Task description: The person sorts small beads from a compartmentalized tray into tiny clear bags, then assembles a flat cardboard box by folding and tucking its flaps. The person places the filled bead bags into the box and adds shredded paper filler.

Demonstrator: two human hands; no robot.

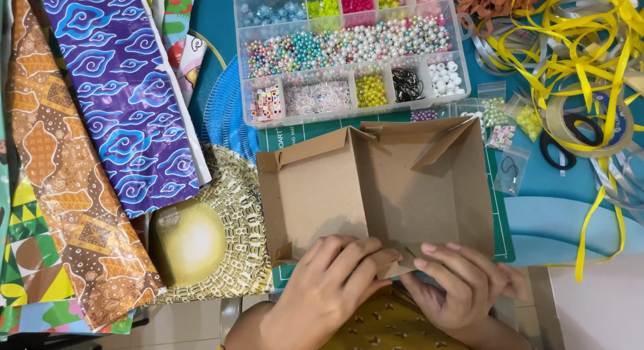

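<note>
Your left hand (332, 283) and right hand (456, 283) both pinch near flap of brown cardboard box (402, 189), fingers curled narrow on its folded edge. Box sits half-folded on green cutting mat (500, 216), centre of table, walls partly raised. Clear bead organizer (349, 51) just beyond box, touching far edge. Patterned wrapping sheets (100, 135) crowd left. Yellow ribbon tangle (577, 41), tape roll (590, 125), small bead bags (506, 132) crowd right. Gold round placemat (201, 242) tucked under box's left corner.

Single head-worn cam, pitched steeply down from above the person's chest, close range. Worktop fills the frame: cardboard box (376, 189) centre, both hands at the bottom edge, bead organizer (349, 48) along the top. No second view, nothing overlaps.
</note>
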